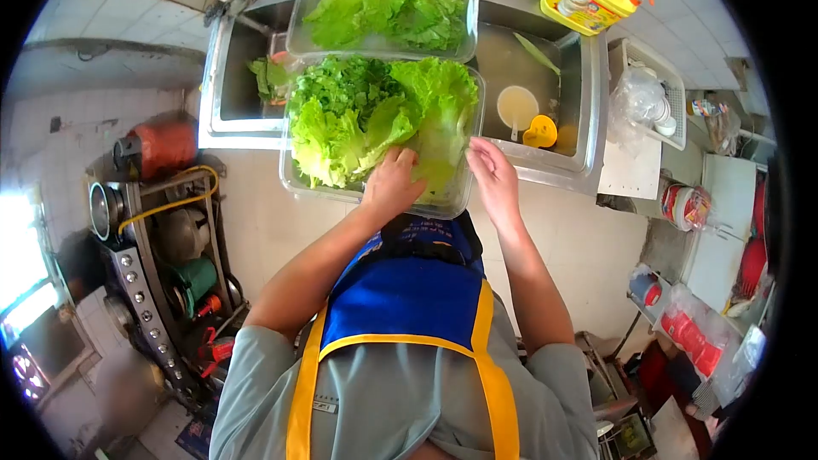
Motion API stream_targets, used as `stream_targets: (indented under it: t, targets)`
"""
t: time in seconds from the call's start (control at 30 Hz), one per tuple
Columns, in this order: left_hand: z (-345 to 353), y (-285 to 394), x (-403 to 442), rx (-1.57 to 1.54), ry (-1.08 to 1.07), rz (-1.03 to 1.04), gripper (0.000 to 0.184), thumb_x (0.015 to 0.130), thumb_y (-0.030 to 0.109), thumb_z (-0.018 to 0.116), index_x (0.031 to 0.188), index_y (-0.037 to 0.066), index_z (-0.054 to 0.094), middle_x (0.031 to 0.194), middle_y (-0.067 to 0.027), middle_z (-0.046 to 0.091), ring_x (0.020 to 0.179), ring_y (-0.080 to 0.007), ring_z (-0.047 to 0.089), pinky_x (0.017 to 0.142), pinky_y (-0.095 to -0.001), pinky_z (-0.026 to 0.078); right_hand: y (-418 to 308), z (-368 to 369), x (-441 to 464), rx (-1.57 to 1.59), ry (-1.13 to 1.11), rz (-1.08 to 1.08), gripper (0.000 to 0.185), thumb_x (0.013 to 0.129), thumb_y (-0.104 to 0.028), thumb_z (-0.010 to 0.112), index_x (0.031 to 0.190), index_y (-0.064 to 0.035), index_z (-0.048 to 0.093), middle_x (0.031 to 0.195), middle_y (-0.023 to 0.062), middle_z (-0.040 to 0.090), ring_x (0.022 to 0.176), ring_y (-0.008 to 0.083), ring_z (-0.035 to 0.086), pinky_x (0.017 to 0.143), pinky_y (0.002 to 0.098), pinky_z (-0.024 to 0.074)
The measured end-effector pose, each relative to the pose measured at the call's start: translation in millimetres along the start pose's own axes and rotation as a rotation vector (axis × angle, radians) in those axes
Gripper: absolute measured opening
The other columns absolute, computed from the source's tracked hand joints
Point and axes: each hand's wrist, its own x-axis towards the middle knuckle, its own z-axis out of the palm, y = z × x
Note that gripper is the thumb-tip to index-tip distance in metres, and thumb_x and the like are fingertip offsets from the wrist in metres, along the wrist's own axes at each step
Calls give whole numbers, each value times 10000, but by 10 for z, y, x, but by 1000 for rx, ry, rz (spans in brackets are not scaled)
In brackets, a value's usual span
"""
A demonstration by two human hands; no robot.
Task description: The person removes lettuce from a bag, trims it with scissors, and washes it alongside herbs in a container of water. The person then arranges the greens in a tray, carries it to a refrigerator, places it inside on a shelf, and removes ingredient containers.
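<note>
Your left hand [396, 177] dips into the clear plastic container [461, 192], fingers curled at lettuce [336, 140] just ahead; I can't tell if they grip. Your right hand [496, 172], fingers bent, is at its rim, grip unclear. Another lettuce-filled container [300, 15] sits beyond both.

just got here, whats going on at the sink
A person in a grey shirt and blue apron with yellow straps is handling leafy greens at a stainless-steel sink. Their left hand reaches into the nearer clear plastic tub, among green lettuce leaves; whether it grips one is hard to tell. Their right hand is at that tub's right rim. Just beyond sits a second clear plastic tub, also holding green leaves.
</note>
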Motion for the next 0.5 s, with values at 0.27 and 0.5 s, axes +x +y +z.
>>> stream_targets:
  t: [0.27,0.5]
  targets:
    - [297,-144,155,-175,-143,-160,506,706,340,675,1053,-12,569,1004,-233,614,947,-380,591,802,-441,465,-105,126,-3,-103,-58,-21,315,897,-137,589,1176,0,540,1098,60,593,1002,125,558,818,252,463]
    - [-255,209,2,-173,-133,-63,398,749,270,650,1051,24,569,860,-224,624,829,-351,618,740,-414,475,-164,-68,-24,124,86,-11,280,914,-150,559,1167,-30,554,1106,54,596,988,131,574,771,264,482]
